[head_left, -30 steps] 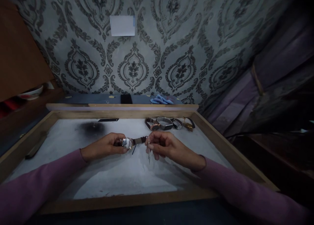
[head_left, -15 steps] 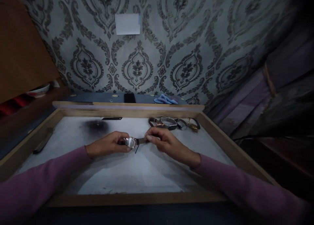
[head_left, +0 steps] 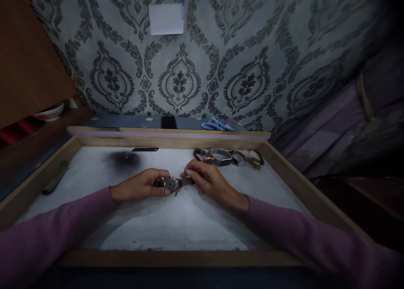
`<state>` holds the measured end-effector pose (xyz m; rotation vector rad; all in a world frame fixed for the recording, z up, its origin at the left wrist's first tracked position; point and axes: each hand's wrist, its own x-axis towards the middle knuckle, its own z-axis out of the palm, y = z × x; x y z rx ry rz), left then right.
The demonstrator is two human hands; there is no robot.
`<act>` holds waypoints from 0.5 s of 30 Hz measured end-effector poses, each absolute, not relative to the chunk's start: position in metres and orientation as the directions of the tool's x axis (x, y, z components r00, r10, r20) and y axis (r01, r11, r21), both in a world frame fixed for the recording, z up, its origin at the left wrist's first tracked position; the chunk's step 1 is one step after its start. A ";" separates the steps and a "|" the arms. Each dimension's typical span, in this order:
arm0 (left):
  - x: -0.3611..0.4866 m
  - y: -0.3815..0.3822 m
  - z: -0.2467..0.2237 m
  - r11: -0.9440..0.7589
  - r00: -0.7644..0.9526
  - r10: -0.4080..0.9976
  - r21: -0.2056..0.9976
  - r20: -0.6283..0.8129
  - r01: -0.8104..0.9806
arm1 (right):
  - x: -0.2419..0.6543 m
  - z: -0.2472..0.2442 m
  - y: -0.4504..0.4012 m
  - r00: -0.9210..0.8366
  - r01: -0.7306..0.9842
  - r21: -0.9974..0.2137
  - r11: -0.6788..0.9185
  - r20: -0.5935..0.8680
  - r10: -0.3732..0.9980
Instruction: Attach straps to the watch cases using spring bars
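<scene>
Over the white floor of a wooden-framed tray (head_left: 176, 259), I hold a wristwatch (head_left: 171, 184) with a round metal case and a dark strap. My left hand (head_left: 147, 184) is closed on the case's left side, thumb and fingers pinching it. My right hand (head_left: 206, 179) is closed round the strap on the right, its fingertips covering the strap's end. A thin dark piece sticks out below the case; I cannot make out what it is. Behind my right hand lie several other watches, among them a brown-strapped watch (head_left: 203, 156) and a grey-banded watch (head_left: 221, 157).
A flat black blade (head_left: 144, 149) lies at the tray's back edge, and a dark-handled tool (head_left: 56, 178) at its left side. Beyond the back rim are a blue cloth (head_left: 216, 124) and a black object (head_left: 168, 122). Raised wooden walls surround my hands.
My right hand has shifted along the strap, its fingers now lying over more of it. The watch has tilted, so the glare on its dial is gone. The view has shifted slightly.
</scene>
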<state>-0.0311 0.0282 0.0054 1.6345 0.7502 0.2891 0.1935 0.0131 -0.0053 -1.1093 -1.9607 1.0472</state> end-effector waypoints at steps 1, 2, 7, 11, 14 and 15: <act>-0.031 0.028 0.004 -0.033 0.754 0.618 0.951 -0.223 0.308 | 0.194 -0.007 0.012 -0.442 0.358 -0.880 0.313 0.135 0.887; -0.031 0.028 0.003 -0.029 0.748 0.625 0.951 -0.223 0.308 | 0.195 -0.008 0.012 -0.448 0.346 -0.888 0.303 0.127 0.885; -0.031 0.027 0.000 -0.035 0.711 0.670 0.948 -0.212 0.316 | 0.199 -0.013 0.011 -0.460 0.379 -0.835 0.398 0.204 0.864; -0.031 0.026 0.000 -0.029 0.711 0.667 0.946 -0.222 0.323 | 0.201 -0.013 0.013 -0.506 0.393 -0.758 0.521 0.294 0.810; -0.032 0.026 -0.001 -0.030 0.714 0.665 0.948 -0.218 0.317 | 0.202 -0.012 0.012 -0.537 0.403 -0.737 0.543 0.290 0.792; -0.032 0.026 -0.001 -0.031 0.715 0.665 0.949 -0.216 0.315 | 0.202 -0.012 0.012 -0.546 0.405 -0.728 0.554 0.293 0.785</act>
